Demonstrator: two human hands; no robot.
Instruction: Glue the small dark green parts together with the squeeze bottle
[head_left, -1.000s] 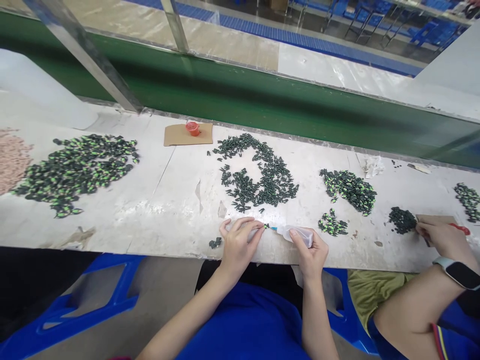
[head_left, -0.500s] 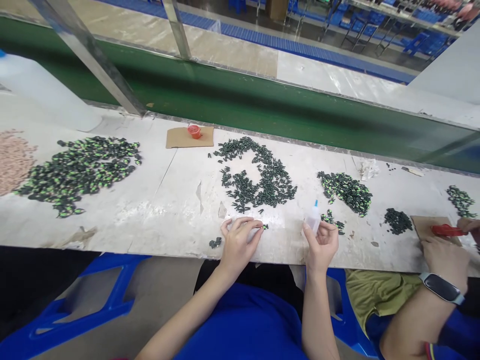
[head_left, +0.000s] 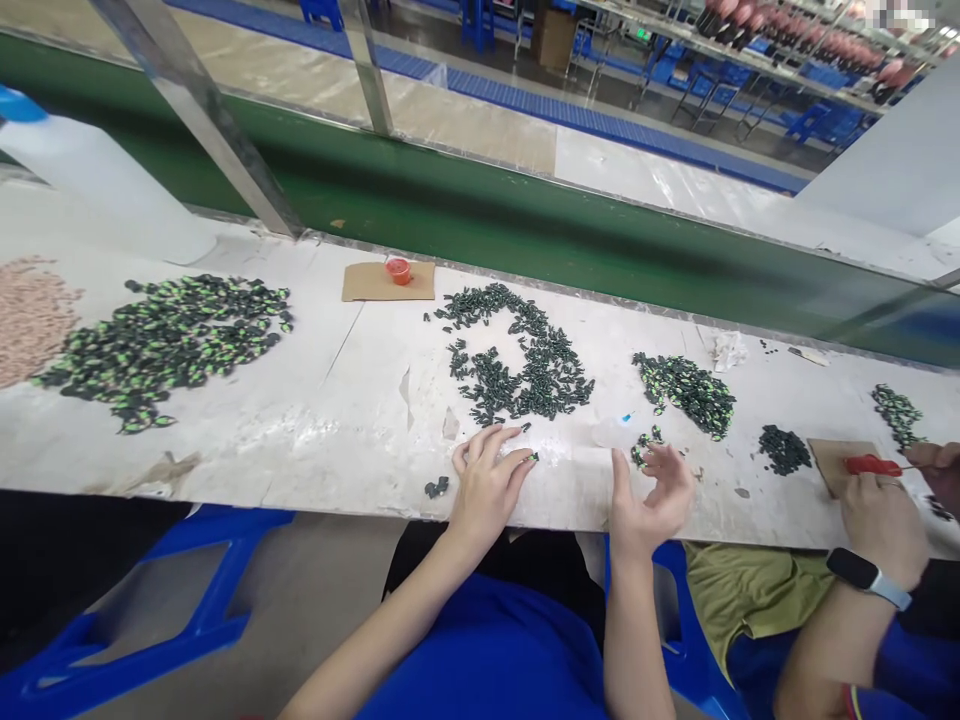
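Note:
My left hand (head_left: 491, 480) rests on the white table (head_left: 315, 450), with thumb and index finger apart. By the thumb tip lies a small black-and-green piece (head_left: 534, 457); whether the thumb touches it is hard to see. My right hand (head_left: 646, 505) is open, fingers spread, with nothing in it. Just beyond it a small clear squeeze bottle with a blue tip (head_left: 616, 430) lies on its side on the table. Close to the right fingers is a little cluster of black-and-green pieces (head_left: 645, 446). A pile of small dark green pieces (head_left: 551, 370) spreads ahead of both hands.
Left are a large black-and-green pile (head_left: 180, 335), pink pieces (head_left: 34, 320) and a white jug (head_left: 112, 185). A red cup (head_left: 398, 271) sits on cardboard (head_left: 364, 283). Right are more piles (head_left: 686, 393) and a co-worker's hands (head_left: 885, 525) with a red object (head_left: 872, 466).
My right hand has let go of the squeeze bottle, which was upright in it and now lies on the table. My left thumb and index finger have parted near the small piece.

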